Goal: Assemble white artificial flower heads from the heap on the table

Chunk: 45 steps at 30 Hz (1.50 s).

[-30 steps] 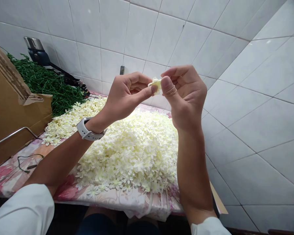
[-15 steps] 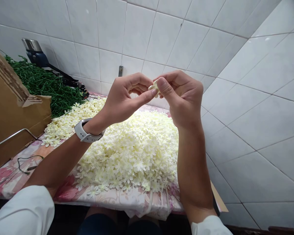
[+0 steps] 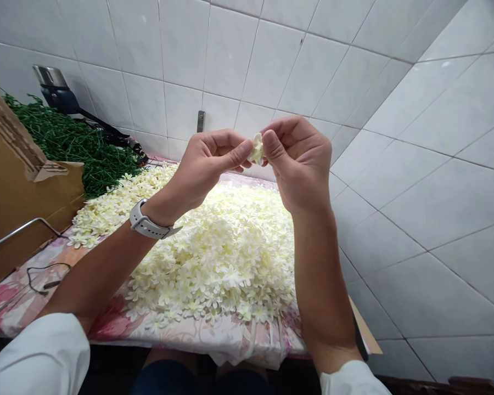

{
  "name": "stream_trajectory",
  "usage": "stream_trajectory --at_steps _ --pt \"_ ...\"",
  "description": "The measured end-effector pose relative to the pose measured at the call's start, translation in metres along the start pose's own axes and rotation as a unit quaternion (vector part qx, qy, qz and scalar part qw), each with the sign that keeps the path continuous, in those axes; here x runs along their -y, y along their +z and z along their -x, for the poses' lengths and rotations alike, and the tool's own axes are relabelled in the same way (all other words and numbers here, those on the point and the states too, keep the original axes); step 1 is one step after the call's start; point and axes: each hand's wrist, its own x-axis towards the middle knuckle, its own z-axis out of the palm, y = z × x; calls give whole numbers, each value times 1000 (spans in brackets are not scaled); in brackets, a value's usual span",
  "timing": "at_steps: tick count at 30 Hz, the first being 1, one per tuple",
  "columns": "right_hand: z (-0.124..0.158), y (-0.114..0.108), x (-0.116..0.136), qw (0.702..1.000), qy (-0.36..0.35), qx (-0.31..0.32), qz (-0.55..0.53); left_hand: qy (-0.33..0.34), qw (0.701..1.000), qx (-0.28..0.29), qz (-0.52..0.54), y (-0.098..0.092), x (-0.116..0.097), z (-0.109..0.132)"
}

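Between my two hands, a small cream-white artificial flower (image 3: 257, 149) is held up above the table. My left hand (image 3: 216, 156) pinches its left side between thumb and fingers. My right hand (image 3: 298, 159) grips the other side, thumb toward me and index finger behind. Some of its petals are covered by the fingertips. Below both hands spreads a large heap of loose white flower heads (image 3: 222, 252). A watch with a pale strap (image 3: 150, 222) is on my left wrist.
Tangled green plastic stems (image 3: 82, 148) lie at the back left, beside a cardboard box (image 3: 57, 192). A dark bottle with a steel lid (image 3: 55, 90) stands behind them. A floral tablecloth (image 3: 156, 343) covers the table. White tiled walls (image 3: 230, 60) rise behind and at the right.
The flower has turned so more of its petals show between the fingertips. My left fingers have shifted their pinch, and my right hand has moved slightly left.
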Motion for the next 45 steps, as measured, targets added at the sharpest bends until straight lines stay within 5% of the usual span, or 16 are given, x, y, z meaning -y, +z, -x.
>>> stream_trajectory --at_steps 7,18,30,35,45 --pt "-1 -7 6 990 -97 13 105 -6 999 -31 -12 -1 -3 -1" --pt "3 2 -3 992 -87 -43 78 -20 999 5 43 0 0 -1" --pt "7 18 -4 988 -81 -94 94 -45 997 -40 39 6 4 -2" --pt "9 15 -4 974 -33 -69 212 -14 999 -49 12 5 6 -3" --pt "5 11 -10 995 -24 -31 94 55 996 -50 -50 -2 11 -3"
